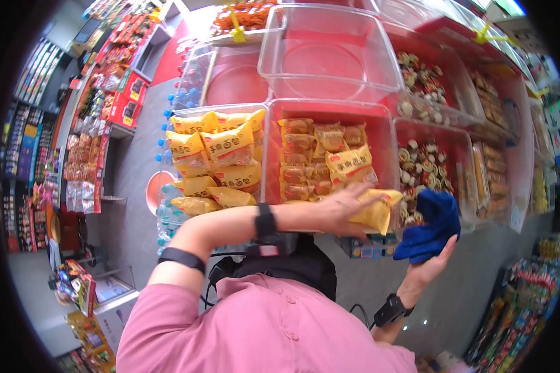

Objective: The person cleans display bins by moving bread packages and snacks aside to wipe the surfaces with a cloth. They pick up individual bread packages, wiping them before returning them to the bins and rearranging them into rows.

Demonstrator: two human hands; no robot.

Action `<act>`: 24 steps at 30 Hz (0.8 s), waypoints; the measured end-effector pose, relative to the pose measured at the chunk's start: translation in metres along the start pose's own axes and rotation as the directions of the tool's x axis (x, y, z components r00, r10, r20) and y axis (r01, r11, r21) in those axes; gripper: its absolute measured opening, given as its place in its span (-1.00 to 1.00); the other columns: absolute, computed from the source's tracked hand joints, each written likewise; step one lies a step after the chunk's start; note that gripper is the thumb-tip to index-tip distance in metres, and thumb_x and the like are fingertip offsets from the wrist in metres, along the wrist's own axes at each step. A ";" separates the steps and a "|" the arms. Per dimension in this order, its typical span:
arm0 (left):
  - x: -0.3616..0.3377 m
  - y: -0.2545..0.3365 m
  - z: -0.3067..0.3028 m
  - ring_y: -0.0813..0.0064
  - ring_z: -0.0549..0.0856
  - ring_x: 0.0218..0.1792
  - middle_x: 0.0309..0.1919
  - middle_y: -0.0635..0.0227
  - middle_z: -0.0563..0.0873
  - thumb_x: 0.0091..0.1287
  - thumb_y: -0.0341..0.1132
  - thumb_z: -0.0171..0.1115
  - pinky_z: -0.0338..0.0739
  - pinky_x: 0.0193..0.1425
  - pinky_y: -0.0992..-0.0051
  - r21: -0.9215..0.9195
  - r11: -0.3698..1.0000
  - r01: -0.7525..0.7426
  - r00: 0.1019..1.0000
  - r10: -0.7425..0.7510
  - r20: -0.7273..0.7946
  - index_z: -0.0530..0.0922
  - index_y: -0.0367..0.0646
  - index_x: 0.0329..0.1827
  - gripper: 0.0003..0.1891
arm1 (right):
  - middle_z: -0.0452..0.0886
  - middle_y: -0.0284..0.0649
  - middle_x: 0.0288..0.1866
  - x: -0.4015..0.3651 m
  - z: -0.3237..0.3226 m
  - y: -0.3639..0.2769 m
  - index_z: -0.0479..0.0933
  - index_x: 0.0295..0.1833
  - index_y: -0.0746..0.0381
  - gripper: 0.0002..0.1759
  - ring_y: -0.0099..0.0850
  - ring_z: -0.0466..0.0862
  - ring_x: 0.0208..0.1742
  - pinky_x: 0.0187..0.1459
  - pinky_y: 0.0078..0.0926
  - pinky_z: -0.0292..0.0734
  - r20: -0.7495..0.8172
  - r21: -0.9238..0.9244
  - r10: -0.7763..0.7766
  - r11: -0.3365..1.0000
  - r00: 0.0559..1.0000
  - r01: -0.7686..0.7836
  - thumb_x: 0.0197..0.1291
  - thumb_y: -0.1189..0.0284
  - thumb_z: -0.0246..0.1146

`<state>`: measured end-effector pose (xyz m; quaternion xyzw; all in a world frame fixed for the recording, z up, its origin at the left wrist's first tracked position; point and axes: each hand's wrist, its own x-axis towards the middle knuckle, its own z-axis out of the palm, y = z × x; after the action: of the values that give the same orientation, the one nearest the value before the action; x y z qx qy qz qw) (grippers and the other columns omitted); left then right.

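Note:
My left hand (339, 210) reaches across the front of a clear bin, its fingers and thumb around one end of a yellow bread packet (379, 214) at the bin's front right corner. A deep blue cloth (430, 227) is in my right hand (432, 264), to the right of the bins; it hides most of the fingers. Behind my left hand another yellow bread packet (348, 163) lies on smaller brown-and-yellow bread packs (297, 158). The bin on the left (266, 133) holds several stacked yellow bread packets (230, 143).
Clear bins (330, 84) stand at the back. To the right are bins with small round wrapped items (420, 165) and long packs (496, 171). Bottles with blue caps (168, 205) line the left side. Stocked shelves (522, 311) stand at lower right, with more goods at left.

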<state>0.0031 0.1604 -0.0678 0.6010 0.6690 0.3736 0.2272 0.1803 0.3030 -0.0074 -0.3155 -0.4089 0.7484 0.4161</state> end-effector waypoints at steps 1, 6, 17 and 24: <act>0.009 0.004 0.010 -0.21 0.21 0.31 0.31 -0.19 0.15 -0.11 -0.05 0.52 0.23 0.33 0.09 -0.001 0.999 0.034 0.999 -0.034 0.023 0.08 0.00 0.44 0.04 | 0.51 -0.20 0.10 0.003 -0.010 0.004 0.31 0.26 0.27 -0.39 -0.32 0.56 -0.02 -0.03 -0.35 0.51 0.078 0.019 0.062 0.998 0.995 -0.064 0.35 0.00 -0.06; 0.026 -0.012 0.040 -0.15 0.28 0.25 0.24 -0.13 0.25 -0.02 -0.06 0.47 0.34 0.21 0.08 -0.087 0.986 0.141 0.987 -0.146 -0.063 0.14 0.01 0.38 -0.09 | 0.52 -0.22 0.07 0.006 -0.003 0.007 0.33 0.25 0.26 -0.40 -0.33 0.59 -0.05 -0.01 -0.34 0.51 -0.048 0.052 0.168 0.985 0.985 -0.166 0.34 0.00 -0.07; -0.042 0.016 -0.029 0.58 0.48 0.11 0.14 0.34 0.47 0.44 -0.14 0.01 0.41 0.18 0.51 -0.987 0.112 -0.119 0.764 -0.625 -0.163 0.26 -0.07 0.33 -0.55 | -0.05 0.07 0.50 -0.055 0.107 0.078 0.14 0.40 0.34 -0.31 0.07 -0.12 0.51 0.43 -0.01 -0.31 0.867 -0.484 0.008 0.258 0.499 0.836 0.24 0.18 0.02; -0.121 0.017 -0.060 0.62 0.50 0.09 0.11 0.41 0.51 0.41 -0.26 0.08 0.43 0.17 0.56 -0.936 0.208 -0.284 0.693 -0.630 -0.350 0.34 -0.08 0.27 -0.60 | 0.17 0.08 0.40 -0.095 0.177 0.114 0.25 0.32 0.38 -0.45 -0.06 0.24 0.39 0.33 -0.28 0.14 0.743 -0.475 -0.147 0.571 0.653 0.669 0.35 0.23 -0.09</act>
<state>-0.0097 0.0286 -0.0350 0.0470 0.3871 0.8615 0.3251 0.0385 0.1209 -0.0121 -0.0700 -0.8455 0.4566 0.2678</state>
